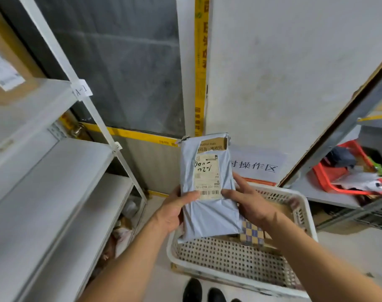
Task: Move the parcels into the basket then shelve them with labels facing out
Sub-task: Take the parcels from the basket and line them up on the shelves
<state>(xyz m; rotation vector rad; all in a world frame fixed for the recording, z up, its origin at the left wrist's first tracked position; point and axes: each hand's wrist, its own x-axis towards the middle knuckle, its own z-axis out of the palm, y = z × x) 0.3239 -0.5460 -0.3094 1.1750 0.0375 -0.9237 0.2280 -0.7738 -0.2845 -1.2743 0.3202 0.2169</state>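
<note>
A pale blue-grey poly-bag parcel [209, 212] is held upright above the white perforated basket [233, 256], its shipping label [207, 177] with handwritten marks facing me. My left hand [171, 211] grips the parcel's left edge, thumb across the front near the barcode. My right hand [250, 203] grips the right edge, thumb on the front. Inside the basket, a checkered yellow-and-blue box [252, 233] lies partly hidden behind the parcel and my right wrist.
White metal shelves [55, 171] stand at the left, with a cardboard box [7, 68] on the top tier and bags on the floor tier. At the right, a grey shelf holds a red basket [342, 171] of items. My shoes [203, 292] show below the basket.
</note>
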